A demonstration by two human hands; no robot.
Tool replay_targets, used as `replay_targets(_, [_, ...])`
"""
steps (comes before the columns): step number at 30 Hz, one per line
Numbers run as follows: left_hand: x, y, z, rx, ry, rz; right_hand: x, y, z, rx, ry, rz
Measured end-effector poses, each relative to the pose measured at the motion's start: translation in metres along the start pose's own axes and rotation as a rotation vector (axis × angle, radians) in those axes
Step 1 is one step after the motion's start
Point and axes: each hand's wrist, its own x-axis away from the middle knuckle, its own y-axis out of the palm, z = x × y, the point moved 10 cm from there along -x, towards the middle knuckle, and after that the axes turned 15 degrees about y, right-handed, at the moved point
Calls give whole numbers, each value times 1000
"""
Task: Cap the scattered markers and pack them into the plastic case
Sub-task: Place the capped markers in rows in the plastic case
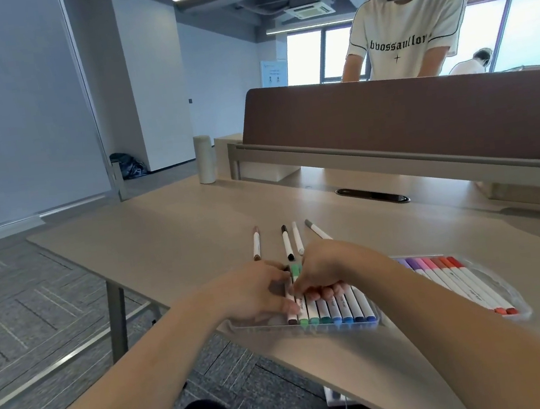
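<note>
Clear plastic case (382,321) lying open at 6 o'clock on the beige table (161,225), its left half (261,329) right at the table's near edge; overhang, if any, not discernible. Left half filled from its 3 o'clock side with a green-to-blue row (340,308) of capped markers, free room only at its 9 o'clock end. Right half (519,307) at 3 o'clock, holding a purple-to-red row (457,279).

Green marker (296,271) near the row's 9 o'clock end, pinched by the curled fingers of the right hand (329,270). Left hand (256,292) touching the right, fingers and thumb laid over the leftmost markers; grasping or merely pressing, cannot tell.

Four loose markers at 12 o'clock of the hands, roughly parallel and apart from one another: brown-capped marker (256,244), black-capped marker (287,244), white marker (298,242), grey-capped marker (316,231), the last partly hidden by the right hand.

Bare tabletop from 9 to 11 o'clock of the hands, out to the left edge. Cable slot (372,196) and brown divider panel (405,118) closing off 12 to 2 o'clock; a person (405,32) standing behind the panel. White cylinder (204,159) at the far 11 o'clock corner.
</note>
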Motion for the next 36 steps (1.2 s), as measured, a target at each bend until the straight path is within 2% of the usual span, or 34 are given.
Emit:
replay_targets(5, [0,-6,-2,109,-23,31,-8,-4,-2,-50,-7,-20])
replay_targets(8, [6,-24,-20,307,-101,238,-15,-11,-6,-92,7,0])
replay_targets(13, [19,-57,-67,308,-233,546,-36,-45,-33,-131,-37,296])
replay_targets(19, [21,-70,-103,424,-294,675,-72,-66,-79,-52,-64,464])
replay_targets(23, [17,-71,-114,436,-301,677,-95,-62,-93,-39,7,360])
replay_targets(28, [17,-67,-119,456,-293,673,-103,-59,-96,46,70,334])
replay_targets(33, [18,-65,-102,426,-286,658,-71,-64,-86,-82,-51,337])
replay_targets(36, [19,-65,-88,350,-282,623,-44,-57,-69,-145,-69,253])
